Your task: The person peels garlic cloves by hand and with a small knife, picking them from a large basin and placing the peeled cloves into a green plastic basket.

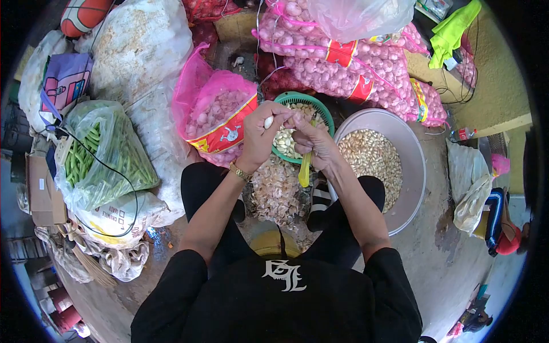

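Observation:
My left hand (258,137) is closed around a peeled garlic clove (269,122), whose white end shows between the fingers. My right hand (318,143) grips a small knife with a yellow handle (305,170) pointing down toward me; most of its blade is hidden. The fingertips of both hands meet, and whatever lies between them is too small to make out. Beneath them sits a green basket (330,114) with peeled garlic cloves (284,142) in front and browner ones behind. Garlic skins (275,191) cover the floor between my feet.
A pale basin (422,171) of garlic cloves (372,163) stands at right. An open pink mesh sack of garlic (220,114) is at left, with stacked garlic sacks (377,74) behind. A bag of green beans (108,154) lies farther left. Another person (508,237) shows at far right.

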`<state>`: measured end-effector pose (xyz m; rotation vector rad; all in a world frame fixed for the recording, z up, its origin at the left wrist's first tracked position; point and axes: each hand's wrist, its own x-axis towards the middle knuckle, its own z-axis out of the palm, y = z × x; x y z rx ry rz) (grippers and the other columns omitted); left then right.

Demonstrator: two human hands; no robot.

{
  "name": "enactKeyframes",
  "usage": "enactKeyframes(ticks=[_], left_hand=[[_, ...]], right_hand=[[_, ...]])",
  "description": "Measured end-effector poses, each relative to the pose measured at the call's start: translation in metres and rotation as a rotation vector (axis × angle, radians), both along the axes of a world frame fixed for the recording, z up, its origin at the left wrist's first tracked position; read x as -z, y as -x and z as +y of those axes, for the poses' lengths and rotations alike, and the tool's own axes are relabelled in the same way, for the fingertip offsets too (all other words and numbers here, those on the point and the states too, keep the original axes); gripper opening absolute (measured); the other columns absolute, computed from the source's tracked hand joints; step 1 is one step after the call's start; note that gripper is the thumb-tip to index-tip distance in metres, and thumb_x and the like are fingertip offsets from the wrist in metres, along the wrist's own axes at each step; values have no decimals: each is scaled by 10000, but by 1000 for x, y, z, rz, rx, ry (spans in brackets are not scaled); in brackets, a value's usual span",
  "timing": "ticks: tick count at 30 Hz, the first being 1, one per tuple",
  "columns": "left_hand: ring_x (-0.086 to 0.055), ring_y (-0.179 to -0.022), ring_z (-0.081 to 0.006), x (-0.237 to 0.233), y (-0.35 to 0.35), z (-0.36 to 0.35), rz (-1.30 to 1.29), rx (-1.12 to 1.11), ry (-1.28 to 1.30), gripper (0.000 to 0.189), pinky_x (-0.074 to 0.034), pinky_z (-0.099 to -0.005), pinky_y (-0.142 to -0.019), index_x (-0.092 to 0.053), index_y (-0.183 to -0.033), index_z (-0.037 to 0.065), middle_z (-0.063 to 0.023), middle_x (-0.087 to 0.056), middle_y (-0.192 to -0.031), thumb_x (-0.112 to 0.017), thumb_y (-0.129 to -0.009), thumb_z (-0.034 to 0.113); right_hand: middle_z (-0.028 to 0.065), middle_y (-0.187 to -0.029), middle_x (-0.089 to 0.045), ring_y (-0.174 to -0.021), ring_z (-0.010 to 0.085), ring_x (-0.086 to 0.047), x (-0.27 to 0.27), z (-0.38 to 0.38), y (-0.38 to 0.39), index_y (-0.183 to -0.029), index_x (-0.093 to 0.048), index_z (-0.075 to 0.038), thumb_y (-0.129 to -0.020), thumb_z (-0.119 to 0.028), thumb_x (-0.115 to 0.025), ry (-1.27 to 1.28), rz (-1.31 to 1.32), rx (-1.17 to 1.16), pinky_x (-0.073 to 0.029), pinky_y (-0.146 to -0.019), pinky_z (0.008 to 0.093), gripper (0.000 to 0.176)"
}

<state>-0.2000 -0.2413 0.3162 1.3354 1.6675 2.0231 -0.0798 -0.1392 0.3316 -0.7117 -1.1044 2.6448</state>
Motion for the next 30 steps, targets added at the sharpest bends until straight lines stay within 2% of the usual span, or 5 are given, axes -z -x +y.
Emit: enactKeyframes(ticks=[9, 19, 22, 27, 30], left_hand=[[-627, -784, -204, -10, -1, -10, 272, -196, 7, 74, -491, -306, -701, -629, -941, 5, -112, -618, -856, -611, -870, -9], [-620, -786, -246, -18, -2, -24, 237, -47, 72, 48, -482, -321, -712, -631, -904, -1, -112, -611, -843, -625, -868, 28], [-631, -804, -263, -17, 11, -32, 177, 217, 223, 109, -482, -340, -729, -653, -891, 16, -116, -627, -855, -647, -868, 123], [-641, -863, -319, 7, 17, -49, 607, 578, 976, 228, -489, -411, -758, -704, -976, 79, -160, -657, -870, -620, -890, 272], [-641, -856, -335, 46, 15, -66, 712, 589, 999, 248, -485, -445, -760, -706, -986, 91, -153, -668, -871, -606, -892, 298]], right_hand=[[-90, -772, -543, -475, -4, -320, 3, -4, 8, -984, -585, -148, -891, -264, -704, 136, 103, 21, -241, -432, 172, 191], [22, -1098, -650, -491, -13, -304, -7, 13, 4, -1222, -558, -102, -920, -264, -660, 30, 200, 1, -252, -430, 136, 357], [56, -1177, -645, -492, -16, -299, -9, 15, 3, -1235, -549, -81, -934, -267, -637, -35, 198, -11, -254, -432, 130, 365], [75, -1142, -668, -491, -18, -312, -12, 19, -3, -1250, -544, -62, -937, -258, -629, -118, 150, -8, -246, -424, 139, 380], [78, -985, -702, -632, 20, -526, 0, 31, -2, -1134, -643, -38, -910, -221, -663, -783, -127, 64, -411, -517, 180, 289]])
